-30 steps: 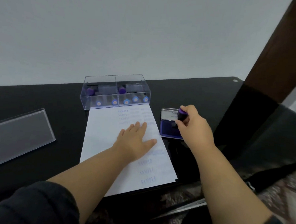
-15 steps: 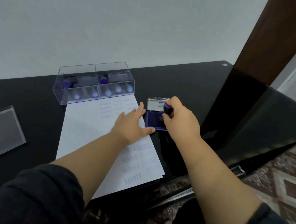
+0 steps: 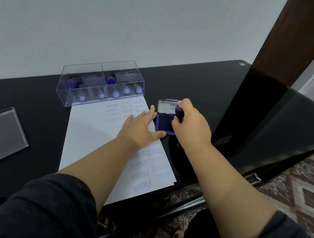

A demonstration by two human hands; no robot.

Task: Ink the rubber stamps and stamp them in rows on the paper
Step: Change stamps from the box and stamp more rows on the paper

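A white sheet of paper (image 3: 89,137) lies on the black table, with rows of blue prints such as "SAMPLE" at its top and bottom right. My left hand (image 3: 140,129) lies flat on the paper's right edge, fingers straight, thumb touching the blue ink pad (image 3: 163,123). The pad's lid stands open behind it. My right hand (image 3: 191,125) grips a purple-topped rubber stamp (image 3: 179,111) and holds it down on the pad. The stamp's lower end is hidden by my fingers.
A clear plastic box (image 3: 100,83) with two compartments holds several more purple stamps just behind the paper. Its clear lid (image 3: 4,134) lies at the far left. The black table (image 3: 200,81) ends near me; a dark wooden post (image 3: 287,40) rises at the right.
My left hand slid right across the paper until its thumb reached the ink pad. My right hand kept the stamp over the pad and lowered it. The camera view shifted.
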